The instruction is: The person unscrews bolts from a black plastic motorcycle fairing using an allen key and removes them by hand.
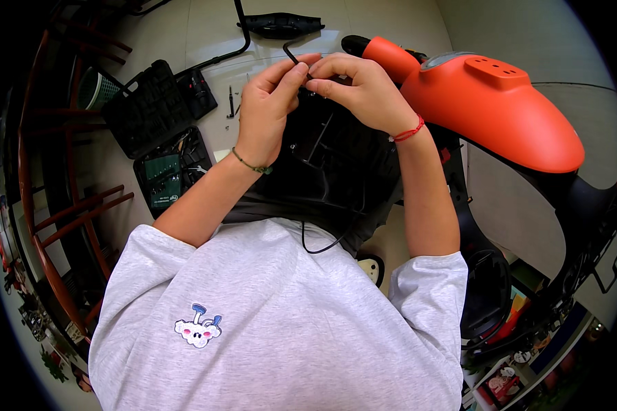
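My left hand (271, 103) and my right hand (363, 89) meet in front of me, both closed in a pinch on a thin black cable (288, 49). One bent end of the cable sticks out past the fingertips at the far side. A loop of thin black cord (322, 251) hangs near my shirt; whether it is the same piece, I cannot tell. Below the hands, over my lap, lies a dark glossy panel (308, 168), partly covered by my wrists. What exactly sits between the fingertips is hidden.
An orange scooter-like body (500, 116) stands close on the right. To the left, an opened black tool case (147, 103) lies on the floor beside small loose parts (231, 103). A black plastic piece (281, 26) rests farther off; wooden chairs (82, 212) line the left.
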A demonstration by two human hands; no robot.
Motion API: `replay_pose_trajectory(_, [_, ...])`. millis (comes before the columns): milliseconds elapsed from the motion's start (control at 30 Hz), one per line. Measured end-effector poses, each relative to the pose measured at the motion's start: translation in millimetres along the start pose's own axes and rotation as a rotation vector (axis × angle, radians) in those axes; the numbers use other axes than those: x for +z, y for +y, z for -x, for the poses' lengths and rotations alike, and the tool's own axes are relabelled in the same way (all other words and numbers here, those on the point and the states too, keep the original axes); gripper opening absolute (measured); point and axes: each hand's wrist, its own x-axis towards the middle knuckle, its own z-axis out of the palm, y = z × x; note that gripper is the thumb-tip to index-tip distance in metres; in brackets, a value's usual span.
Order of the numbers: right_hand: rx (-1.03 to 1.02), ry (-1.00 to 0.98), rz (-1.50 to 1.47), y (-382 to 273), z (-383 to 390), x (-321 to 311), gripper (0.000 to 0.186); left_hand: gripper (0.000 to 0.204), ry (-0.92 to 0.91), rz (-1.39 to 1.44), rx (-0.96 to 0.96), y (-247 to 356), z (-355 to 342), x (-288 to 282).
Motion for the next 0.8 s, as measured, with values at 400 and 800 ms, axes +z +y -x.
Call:
replay_pose_trajectory(400, [0.027, 0.033, 0.068, 0, 2, 2, 0.023, 0.022, 0.021, -0.043, 0.003, -5, 2, 2])
replay_pose_trajectory(800, [-0.004, 0.080, 0.122, 4, 2, 5, 0.022, 0.024, -0.023, -0.100, -0.011, -4, 1, -1])
